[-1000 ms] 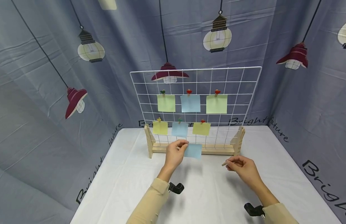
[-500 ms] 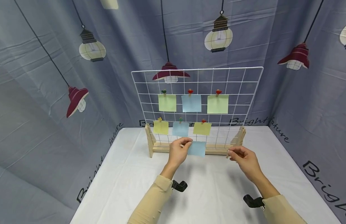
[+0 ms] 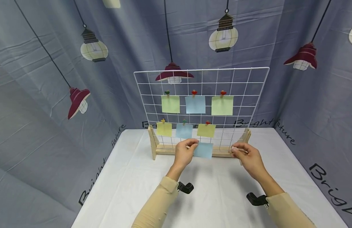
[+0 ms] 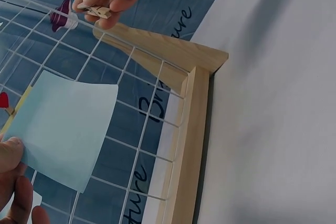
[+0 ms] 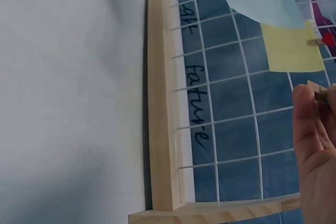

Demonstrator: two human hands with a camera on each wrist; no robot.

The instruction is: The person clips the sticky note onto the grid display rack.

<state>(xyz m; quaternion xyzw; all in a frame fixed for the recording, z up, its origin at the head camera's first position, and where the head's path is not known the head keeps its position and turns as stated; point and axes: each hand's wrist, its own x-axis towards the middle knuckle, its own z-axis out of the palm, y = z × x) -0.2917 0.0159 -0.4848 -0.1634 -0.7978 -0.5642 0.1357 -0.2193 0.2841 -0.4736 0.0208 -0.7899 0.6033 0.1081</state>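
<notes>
My left hand (image 3: pixel 185 154) pinches a blue paper note (image 3: pixel 203 150) by its left edge, in front of the lower part of a white wire grid (image 3: pixel 241 104). In the left wrist view the blue note (image 4: pixel 68 129) hangs flat before the wires. A small wooden clothespin (image 4: pixel 97 11) is pinched between the thumb and fingers of my right hand (image 3: pixel 248 158), to the right of the note and near the grid's right wooden foot. The right wrist view shows the clothespin (image 5: pixel 317 91) at those fingertips, below a clipped yellow note (image 5: pixel 291 48).
Green and blue notes (image 3: pixel 195 104) hang in an upper row, held by heart clips. Below them are yellow and blue notes (image 3: pixel 184 130) in a second row. A wooden base (image 3: pixel 166 150) carries the grid on a white table (image 3: pixel 130 177), with a patterned curtain (image 3: pixel 113 79) behind.
My left hand has moved the blue note a little right and up. My right hand has risen toward the grid with the clothespin, and the view has shifted slightly.
</notes>
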